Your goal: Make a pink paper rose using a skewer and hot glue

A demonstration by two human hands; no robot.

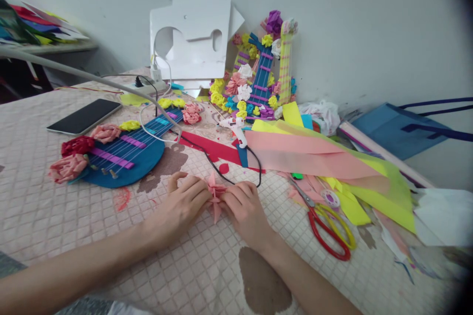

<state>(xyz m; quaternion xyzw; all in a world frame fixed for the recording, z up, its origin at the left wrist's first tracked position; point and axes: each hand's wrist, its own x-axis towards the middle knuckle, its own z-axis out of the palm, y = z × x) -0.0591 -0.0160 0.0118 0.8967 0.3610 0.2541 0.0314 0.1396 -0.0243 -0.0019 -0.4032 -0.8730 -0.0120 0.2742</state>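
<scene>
Between my two hands, just above the quilted tablecloth, is a small pink paper flower (pixel 215 202) with pointed petals. My left hand (pixel 188 202) pinches its left side, fingers closed. From the right, my right hand (pixel 246 209) grips the other side, fingertips pressed together on the pink paper. Parts of the flower are hidden behind the fingers. Left of my hands lies a blue toy guitar (pixel 129 157) with white strings and purple strips, edged with pink, red and yellow paper flowers. A white glue gun (pixel 236 129) rests beyond my right hand, its black cord curling toward me.
Red-and-yellow-handled scissors (pixel 328 226) lie to the right, near a small tape roll (pixel 330 198). Pink paper strips (pixel 310 152) overlap yellow ones behind them. A tablet (pixel 84 116) and a power strip (pixel 150 88) sit at the left. Decorated guitars (pixel 262 74) lean on the wall.
</scene>
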